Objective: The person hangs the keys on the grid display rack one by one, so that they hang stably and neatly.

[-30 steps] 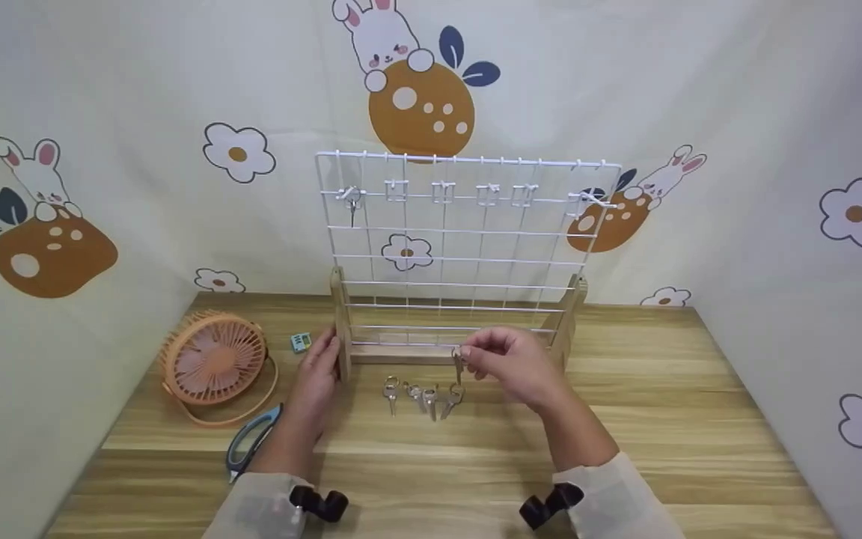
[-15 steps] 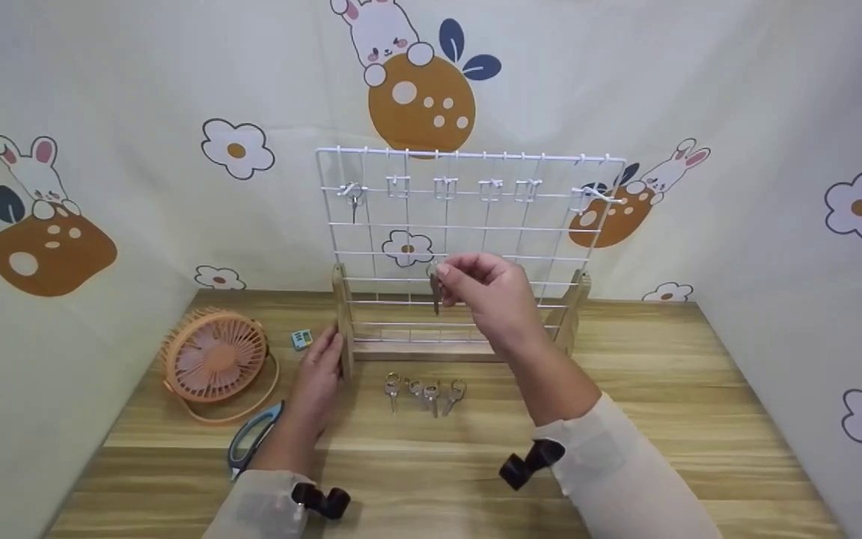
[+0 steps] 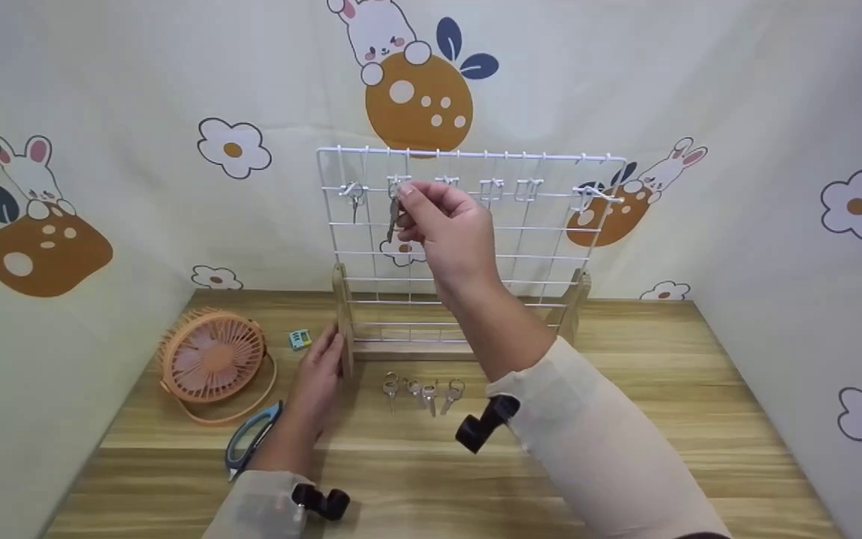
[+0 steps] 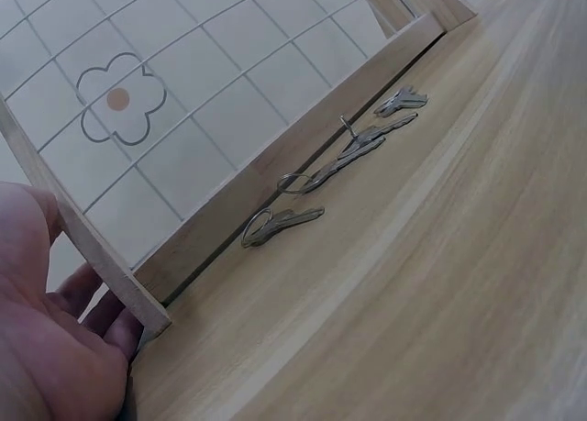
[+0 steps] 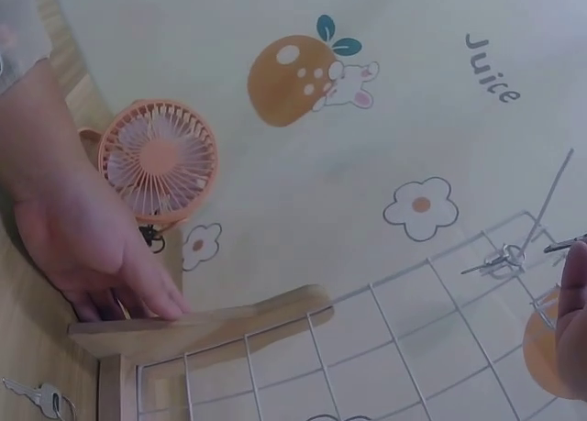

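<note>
My right hand (image 3: 450, 236) pinches a key (image 3: 392, 217) between thumb and fingertips. The key hangs down at the second hook (image 3: 399, 180) from the left on a white wire grid rack (image 3: 461, 226), and its ring overlaps that hook in the head view. Another key (image 3: 355, 203) hangs from the leftmost hook. Low at the rack's left side, my left hand (image 3: 320, 370) holds the wooden leg (image 3: 343, 322); in the left wrist view its fingers (image 4: 110, 315) reach round behind the wood. Several keys with rings (image 3: 429, 395) lie on the table before the rack.
An orange fan (image 3: 215, 359) stands left of my left hand. Between fan and rack lies a small teal item (image 3: 300, 339), and blue-handled scissors (image 3: 251, 438) lie beside my left forearm. A patterned cloth (image 3: 102, 90) surrounds the wooden table (image 3: 625, 419).
My right hand has lifted the key from just above the table, up and leftward to the second hook. The left hand stays at the rack's leg.
</note>
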Available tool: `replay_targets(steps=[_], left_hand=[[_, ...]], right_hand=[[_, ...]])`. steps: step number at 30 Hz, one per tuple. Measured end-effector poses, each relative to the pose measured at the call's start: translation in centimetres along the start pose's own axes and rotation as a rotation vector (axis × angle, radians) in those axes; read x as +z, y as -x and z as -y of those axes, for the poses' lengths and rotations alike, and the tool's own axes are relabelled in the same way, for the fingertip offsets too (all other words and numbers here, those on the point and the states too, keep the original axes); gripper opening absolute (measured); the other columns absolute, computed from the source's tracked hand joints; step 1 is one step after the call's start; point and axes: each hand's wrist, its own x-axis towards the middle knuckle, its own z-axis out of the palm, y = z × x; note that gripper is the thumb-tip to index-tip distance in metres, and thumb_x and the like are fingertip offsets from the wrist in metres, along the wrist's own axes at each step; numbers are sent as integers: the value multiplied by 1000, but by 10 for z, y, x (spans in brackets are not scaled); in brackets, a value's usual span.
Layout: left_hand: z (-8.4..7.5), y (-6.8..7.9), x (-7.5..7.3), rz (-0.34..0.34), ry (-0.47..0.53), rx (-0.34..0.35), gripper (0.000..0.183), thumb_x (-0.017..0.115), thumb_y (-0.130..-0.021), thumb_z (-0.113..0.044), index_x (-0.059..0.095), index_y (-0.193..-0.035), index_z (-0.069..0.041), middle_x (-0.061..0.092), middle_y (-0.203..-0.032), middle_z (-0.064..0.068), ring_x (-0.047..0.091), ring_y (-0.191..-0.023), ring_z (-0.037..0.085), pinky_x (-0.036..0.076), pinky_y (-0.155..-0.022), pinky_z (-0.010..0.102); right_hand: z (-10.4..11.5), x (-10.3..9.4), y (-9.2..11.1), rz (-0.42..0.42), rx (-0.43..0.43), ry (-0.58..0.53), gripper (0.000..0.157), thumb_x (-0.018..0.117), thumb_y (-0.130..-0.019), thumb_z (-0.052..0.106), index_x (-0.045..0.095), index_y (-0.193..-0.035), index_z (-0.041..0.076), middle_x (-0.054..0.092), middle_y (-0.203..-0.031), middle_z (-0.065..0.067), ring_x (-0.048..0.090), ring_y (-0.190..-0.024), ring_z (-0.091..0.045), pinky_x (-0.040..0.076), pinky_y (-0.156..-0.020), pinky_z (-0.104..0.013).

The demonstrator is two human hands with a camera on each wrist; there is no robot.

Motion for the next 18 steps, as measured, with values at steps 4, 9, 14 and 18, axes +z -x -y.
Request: replay_targets(steps=[4, 9, 14, 18], left_hand=[[-2, 2, 0, 1, 9, -18, 65, 44, -115, -48, 26, -172, -23, 21, -181, 8, 20, -168, 33, 20, -138, 52], [-2, 3, -1, 4, 7, -34, 65, 44, -115, -50, 25, -172, -26, 19, -181, 6, 19, -168, 32, 19, -138, 53], [-2, 2, -1, -4, 3, -23, 65, 43, -115, -47, 24, -172, -22, 21, -180, 9, 21, -168, 33, 20, -138, 51], [-1, 2, 0, -8, 2, -14, 65, 43, -116, -46, 25, -172, -21, 24, -179, 11, 23, -167, 34, 20, -138, 50]], right_hand=[[-1, 6, -3, -39, -4, 12, 13, 76, -101, 18, 78, -106, 6, 72, -86, -8, 69, -71, -18, 64, -68, -26], [-7, 7, -5, -54, 0, 38, 13, 77, -101, 21, 79, -107, 9, 72, -88, -8, 71, -75, -19, 66, -73, -28], [-16, 0, -5, -39, 15, 38, 14, 76, -101, 19, 78, -109, 8, 73, -97, -14, 73, -83, -21, 68, -80, -30], [-24, -12, 1, -32, 20, 41, 17, 75, -102, 15, 77, -115, 4, 73, -104, -19, 74, -88, -22, 68, -83, -31]])
